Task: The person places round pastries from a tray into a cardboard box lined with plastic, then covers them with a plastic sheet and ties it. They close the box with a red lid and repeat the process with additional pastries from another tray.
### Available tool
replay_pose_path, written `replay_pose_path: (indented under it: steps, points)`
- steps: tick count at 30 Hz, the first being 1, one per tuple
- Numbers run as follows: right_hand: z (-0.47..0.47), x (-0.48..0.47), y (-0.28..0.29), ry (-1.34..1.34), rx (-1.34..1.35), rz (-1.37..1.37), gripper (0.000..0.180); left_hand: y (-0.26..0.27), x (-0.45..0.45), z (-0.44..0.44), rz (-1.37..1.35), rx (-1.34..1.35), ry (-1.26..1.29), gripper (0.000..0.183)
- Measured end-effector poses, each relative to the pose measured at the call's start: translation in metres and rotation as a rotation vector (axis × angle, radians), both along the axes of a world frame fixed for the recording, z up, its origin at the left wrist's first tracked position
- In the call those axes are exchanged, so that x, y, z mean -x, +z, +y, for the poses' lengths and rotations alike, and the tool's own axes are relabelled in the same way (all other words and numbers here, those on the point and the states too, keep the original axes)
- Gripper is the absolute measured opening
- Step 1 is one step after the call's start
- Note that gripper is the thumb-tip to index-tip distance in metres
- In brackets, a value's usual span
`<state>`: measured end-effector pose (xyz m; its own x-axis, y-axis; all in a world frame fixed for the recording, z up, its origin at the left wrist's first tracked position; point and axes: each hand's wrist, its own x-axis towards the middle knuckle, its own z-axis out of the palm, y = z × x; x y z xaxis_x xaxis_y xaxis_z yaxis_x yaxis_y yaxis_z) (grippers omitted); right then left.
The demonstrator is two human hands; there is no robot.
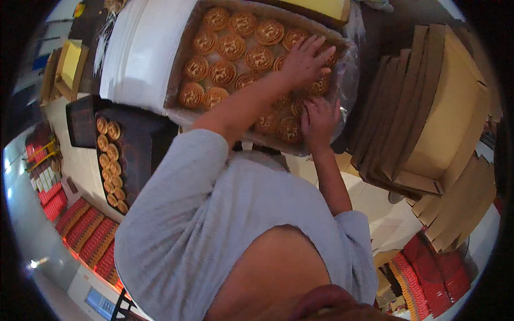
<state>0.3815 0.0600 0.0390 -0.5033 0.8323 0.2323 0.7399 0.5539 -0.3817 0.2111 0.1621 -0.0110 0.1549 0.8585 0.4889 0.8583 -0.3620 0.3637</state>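
Note:
A shallow cardboard box point(172, 86) lined with clear plastic lies before me, holding rows of round, golden-brown pastries point(231, 46) with a stamped pattern. My left hand point(307, 60) reaches across it to the far right part, palm down and fingers spread over the pastries there. Nearer to me, my right hand point(321, 118) is at the box's right side, its fingertips at a pastry point(298, 107) near the edge. Whether the fingers grip that pastry is unclear. Both hands hide some pastries, and my left forearm crosses above others.
White stacked sheets or lids point(140, 56) lie left of the box. Below them, a dark baking tray point(136, 160) holds more pastries point(112, 152) along its left side. Nested cardboard boxes point(433, 120) stand at right, with flattened cardboard point(461, 200) nearby. Red patterned packages point(86, 236) lie at lower left.

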Motion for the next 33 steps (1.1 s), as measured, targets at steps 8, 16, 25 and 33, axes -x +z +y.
replay_pose_path:
  steps: [8, 16, 25, 33]
  points:
    - [0.091, 0.077, -0.005, -0.006, -0.143, -0.109, 0.058, 0.052, 0.087, -0.158, 0.222, 0.505, -0.132, 0.076]
    - [0.138, 0.137, -0.057, 0.092, -0.16, -0.238, 0.069, 0.037, 0.106, -0.163, 0.313, 0.491, -0.129, 0.083]
    - [0.136, 0.143, -0.037, 0.085, -0.16, -0.208, 0.051, 0.029, 0.104, -0.161, 0.273, 0.441, -0.15, 0.076]
    - [0.29, 0.181, 0.006, -0.056, -0.169, 0.183, 0.023, 0.029, 0.12, -0.154, 0.031, 0.367, -0.196, 0.073]
